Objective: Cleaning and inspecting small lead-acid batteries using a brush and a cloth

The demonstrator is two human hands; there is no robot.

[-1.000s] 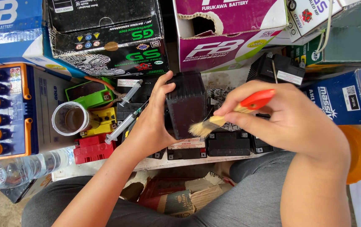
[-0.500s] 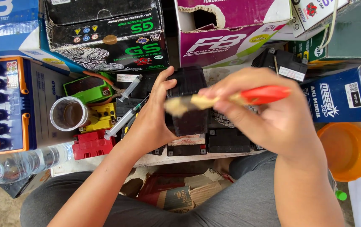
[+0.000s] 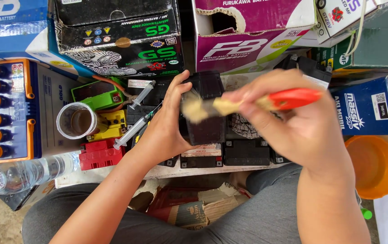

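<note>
above the person's lap, the left hand (image 3: 167,126) wraps its fingers around the side of a small black battery (image 3: 205,108), tilting it up off the row of other batteries (image 3: 243,151) so its face is open to brushing. the right hand (image 3: 293,122) pinches the red handle of a paintbrush (image 3: 248,103) between thumb and closed fingers, wrist bent inward, its blurred bristles lying across the battery's top. a plastic cup (image 3: 76,121), syringes (image 3: 135,129) and a clear bottle (image 3: 27,171) sit off to the left, within reach.

Boxes (image 3: 126,40) behind — cup (image 3: 75,120), syringes (image 3: 136,129) left
</note>
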